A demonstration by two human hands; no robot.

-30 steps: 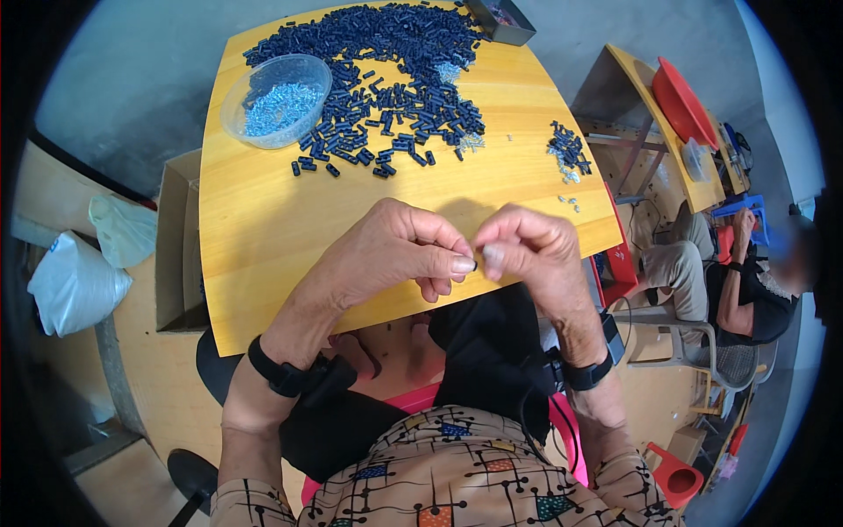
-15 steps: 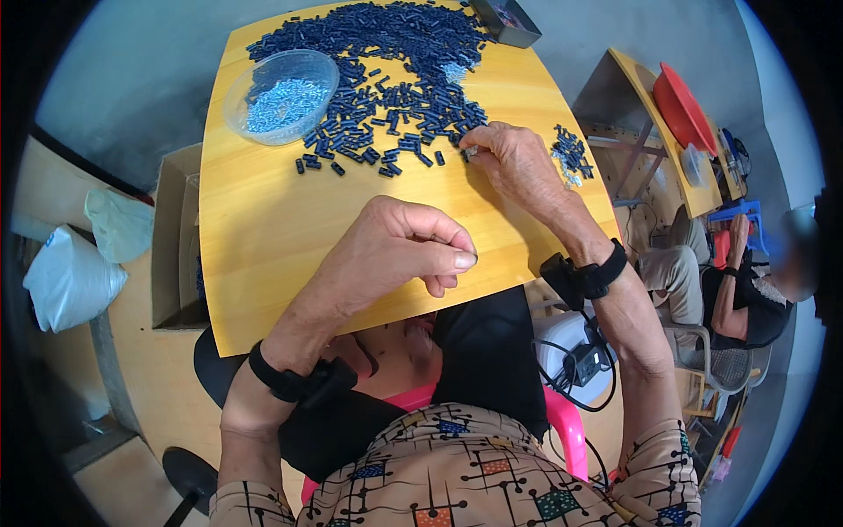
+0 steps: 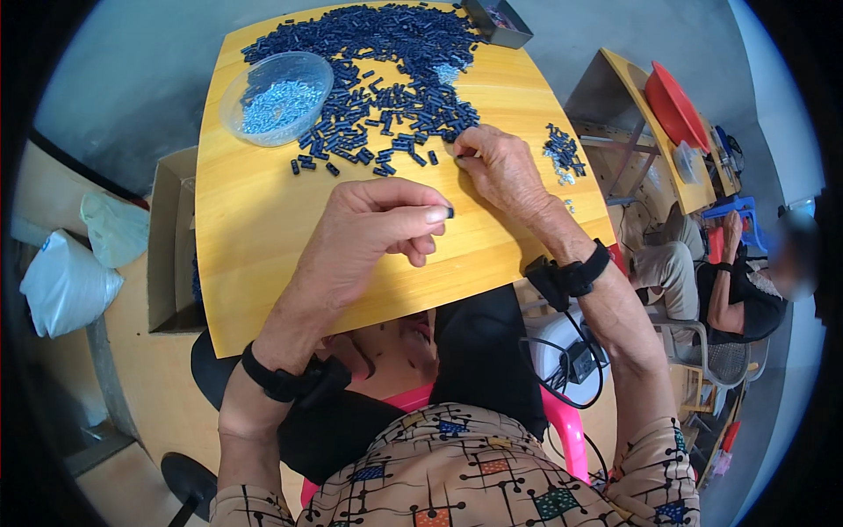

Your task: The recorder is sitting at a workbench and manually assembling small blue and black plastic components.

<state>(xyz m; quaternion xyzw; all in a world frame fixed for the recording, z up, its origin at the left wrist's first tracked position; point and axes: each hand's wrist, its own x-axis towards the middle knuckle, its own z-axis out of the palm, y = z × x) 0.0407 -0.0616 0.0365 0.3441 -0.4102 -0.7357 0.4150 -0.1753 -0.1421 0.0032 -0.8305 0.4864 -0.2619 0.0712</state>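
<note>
My left hand is raised above the near part of the table, thumb and forefinger pinching a small black cylindrical piece whose end pokes out at the tips. To its right, my right hand is closed in a pinch low over the tabletop, by the near edge of the pile of black cylindrical pieces. A dark bit like those pieces shows at its fingertips, mostly covered by the fingers. A round clear plastic bowl at the far left holds many small silvery parts.
A small heap of black pieces with silvery bits lies at the yellow table's right edge. A dark open box stands at the far right corner. Below the left edge is a cardboard box. Another person sits at the right.
My left hand has moved up and slightly left, and a black piece now shows at its fingertips. The right hand stays by the pile; the silvery bit at its fingertips no longer shows.
</note>
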